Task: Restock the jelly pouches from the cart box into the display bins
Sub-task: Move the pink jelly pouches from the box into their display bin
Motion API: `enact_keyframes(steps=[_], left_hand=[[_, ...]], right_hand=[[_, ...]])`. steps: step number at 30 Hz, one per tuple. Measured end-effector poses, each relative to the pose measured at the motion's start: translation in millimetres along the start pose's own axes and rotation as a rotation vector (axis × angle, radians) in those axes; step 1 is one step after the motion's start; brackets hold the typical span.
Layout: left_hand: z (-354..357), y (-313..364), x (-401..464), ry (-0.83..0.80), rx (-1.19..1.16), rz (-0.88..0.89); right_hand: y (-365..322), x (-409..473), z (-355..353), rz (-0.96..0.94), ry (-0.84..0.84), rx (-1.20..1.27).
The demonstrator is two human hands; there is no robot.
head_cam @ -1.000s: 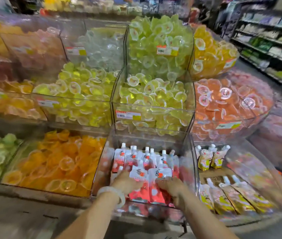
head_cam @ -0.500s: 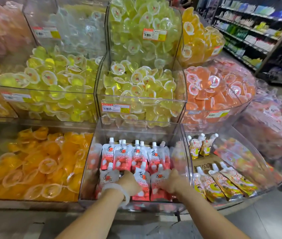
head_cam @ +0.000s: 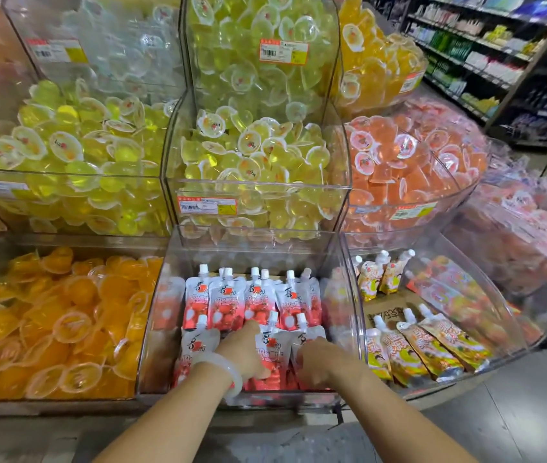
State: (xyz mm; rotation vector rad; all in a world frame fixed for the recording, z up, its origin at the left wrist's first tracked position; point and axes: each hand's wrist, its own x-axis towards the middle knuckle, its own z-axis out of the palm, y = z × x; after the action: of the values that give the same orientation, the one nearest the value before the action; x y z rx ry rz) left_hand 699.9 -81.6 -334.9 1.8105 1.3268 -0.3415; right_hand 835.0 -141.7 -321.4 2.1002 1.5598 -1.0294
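Nearest the camera, two bare forearms reach forward and down over the front wall of the clear display bin (head_cam: 349,295) that holds the red jelly pouches (head_cam: 228,302). The left hand (head_cam: 243,352), a pale bangle (head_cam: 228,379) at its wrist, lies palm down on the front row of pouches, its fingers stretched forward and close together, the tips touching the foot of the back row. The right hand (head_cam: 318,360) rests just beside it on the rightmost front pouch (head_cam: 308,335); its fingers bend down out of view, so whether they pinch the pouch or only press it I cannot tell. The pouches lie directly under and ahead of both hands, long axis running away from the person, white caps pointing to the rear; the front row overlaps the foot of the back row. The left hand is the nearer to the gap between the rows, so any straightening seems likeliest to fall to it. Beyond, to the right, a neighbouring bin (head_cam: 485,315) holds yellow pouches (head_cam: 432,349), and above sit bins of yellow jelly cups (head_cam: 252,145).
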Motion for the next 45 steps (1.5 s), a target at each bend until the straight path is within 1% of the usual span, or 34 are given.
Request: enact_keyframes(steps=[1, 3, 5, 6, 9, 11, 13, 15, 17, 19, 20, 23, 24, 26, 29, 31, 32, 33, 34, 36, 37, 38, 39, 41, 43, 45], left_hand=[[-1, -1, 1, 0.000, -0.032, 0.003], [-1, -4, 2, 0.014, -0.086, 0.006], [0, -8, 4, 0.030, -0.136, 0.010], [0, -10, 4, 0.031, -0.160, 0.021], [0, -12, 3, 0.060, -0.236, 0.100], [-2, -12, 3, 0.107, -0.244, 0.177], [-6, -9, 6, 0.167, -0.276, 0.256], [-11, 0, 15, 0.217, -0.368, 0.315], [-14, 15, 30, 0.257, -0.447, 0.337], [-13, 33, 47, 0.259, -0.424, 0.322], [-9, 40, 55, 0.246, -0.344, 0.297], [5, 46, 78, 0.273, 0.170, 0.200], [9, 46, 81, 0.282, 0.293, 0.189], [14, 46, 85, 0.263, 0.399, 0.186], [15, 45, 86, 0.206, 0.433, 0.206], [11, 48, 80, 0.201, 0.429, 0.234], [10, 51, 77, 0.220, 0.394, 0.249], [9, 53, 75, 0.252, 0.299, 0.252], [10, 53, 76, 0.280, 0.123, 0.226], [14, 54, 80, 0.312, -0.311, 0.187], [16, 55, 80, 0.329, -0.482, 0.176], [17, 55, 80, 0.340, -0.601, 0.151], [18, 55, 79, 0.355, -0.682, 0.132], [17, 51, 78, 0.413, -0.748, 0.109], [11, 46, 79, 0.470, -0.753, 0.106], [4, 39, 83, 0.490, -0.733, 0.126]], right_hand=[[-1, 0, -3, 0.005, -0.012, 0.008], [-2, 0, -8, 0.023, 0.036, 0.065], [1, 3, -9, 0.044, 0.095, 0.233], [0, 3, -8, 0.036, 0.083, 0.312], [-2, 5, 6, 0.002, -0.034, 0.619], [-3, 5, 12, -0.017, -0.005, 0.859], [-1, 5, 13, -0.025, 0.119, 1.062], [3, 8, 7, -0.022, 0.276, 1.154], [8, 11, -6, -0.033, 0.402, 1.178], [13, 14, -17, -0.046, 0.417, 1.161], [14, 16, -20, -0.050, 0.399, 1.133], [17, 24, -18, 0.004, 0.333, 1.019], [17, 26, -16, 0.015, 0.334, 0.981], [16, 30, -14, 0.032, 0.328, 0.912], [12, 31, -14, 0.063, 0.293, 0.800], [10, 31, -12, 0.068, 0.278, 0.800], [9, 31, -11, 0.069, 0.275, 0.843], [9, 33, -9, 0.069, 0.282, 0.898], [8, 34, -7, 0.072, 0.296, 0.934], [10, 42, -3, 0.087, 0.316, 0.974], [10, 45, -1, 0.094, 0.304, 0.987], [9, 43, -2, 0.094, 0.299, 0.997], [9, 41, -3, 0.097, 0.312, 1.011], [10, 30, -7, 0.075, 0.357, 1.036], [14, 27, -9, 0.025, 0.363, 1.055], [14, 28, -7, -0.044, 0.385, 0.994]])
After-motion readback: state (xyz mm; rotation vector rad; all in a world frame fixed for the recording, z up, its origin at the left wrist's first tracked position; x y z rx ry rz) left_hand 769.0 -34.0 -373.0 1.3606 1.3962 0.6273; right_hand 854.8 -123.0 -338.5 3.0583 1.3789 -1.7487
